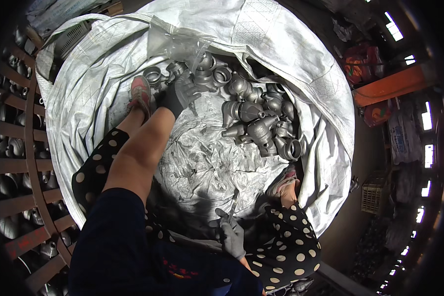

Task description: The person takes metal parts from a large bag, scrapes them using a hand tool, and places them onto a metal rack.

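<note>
My left hand, in a dark grey glove, reaches to the far side of the big white woven sack. Its fingers are stretched apart, beside grey metal pipe fittings. My right hand, in a light grey glove, is near my lap, closed on a thin stick-like tool whose kind I cannot make out. More valve-like metal fittings lie heaped inside the sack on the right. A single round-mouthed fitting rests beside my left shoe.
My two shoes stand inside the sack. Crumpled clear plastic lies at its far wall. A rusty metal rack with many fittings is on the left. To the right are an orange beam and a yellowish crate.
</note>
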### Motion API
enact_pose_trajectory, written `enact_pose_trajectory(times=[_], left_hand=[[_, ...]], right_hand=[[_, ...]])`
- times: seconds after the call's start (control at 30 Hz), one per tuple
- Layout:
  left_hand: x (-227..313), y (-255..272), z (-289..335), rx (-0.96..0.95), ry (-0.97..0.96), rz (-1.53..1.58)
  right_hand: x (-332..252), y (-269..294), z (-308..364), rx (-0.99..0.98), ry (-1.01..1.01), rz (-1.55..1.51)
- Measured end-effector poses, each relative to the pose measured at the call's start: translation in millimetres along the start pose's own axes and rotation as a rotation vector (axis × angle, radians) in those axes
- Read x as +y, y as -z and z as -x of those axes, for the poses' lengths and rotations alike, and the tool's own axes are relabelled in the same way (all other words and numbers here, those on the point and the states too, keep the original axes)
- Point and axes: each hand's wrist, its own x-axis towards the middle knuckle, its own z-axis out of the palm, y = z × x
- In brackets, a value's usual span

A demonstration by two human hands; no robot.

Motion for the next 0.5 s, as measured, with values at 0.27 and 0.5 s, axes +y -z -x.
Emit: enact_pose_trajectory(times=[0.27,0.5], left_hand=[[22,14,-69,-0.137,-0.1,0.643],[15,-31,27,-0.347,-0.474,0.002]], right_hand=[[1,-3,-17,-0.009,-0.089,-0.085],[1,2,-5,0.026,-0.103,-0.03]])
